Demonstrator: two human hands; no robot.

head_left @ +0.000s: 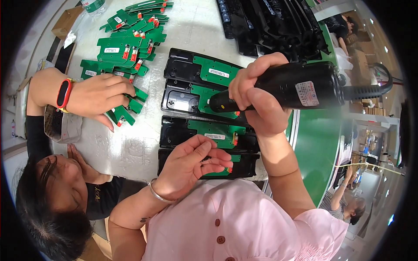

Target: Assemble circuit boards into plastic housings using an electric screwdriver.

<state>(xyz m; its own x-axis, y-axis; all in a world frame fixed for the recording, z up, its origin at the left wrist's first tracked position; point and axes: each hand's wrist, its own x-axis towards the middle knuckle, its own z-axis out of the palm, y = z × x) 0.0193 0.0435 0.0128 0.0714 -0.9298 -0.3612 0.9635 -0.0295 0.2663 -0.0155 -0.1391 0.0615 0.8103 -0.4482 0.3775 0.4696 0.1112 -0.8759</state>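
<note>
My right hand (263,102) is wrapped round a black electric screwdriver (311,82), held almost level. Its nose is over a green circuit board (198,92) in the second black plastic housing (178,99) from the far end; I cannot tell whether the bit touches a screw. My left hand (185,161) has its fingers curled, with small dark pieces (206,159), probably screws, in them. It hovers over the nearest housing (244,164) and partly hides its board. Another housing (167,130) between them carries a green board (196,126) with a red-and-white connector (235,139).
A co-worker's hand (98,93) with a red wristband rests on a heap of green boards (117,41) at the left. Black plastic parts (278,26) are piled at the far right. A farther housing (176,65) also holds a board. The screwdriver's cable (381,87) runs off right.
</note>
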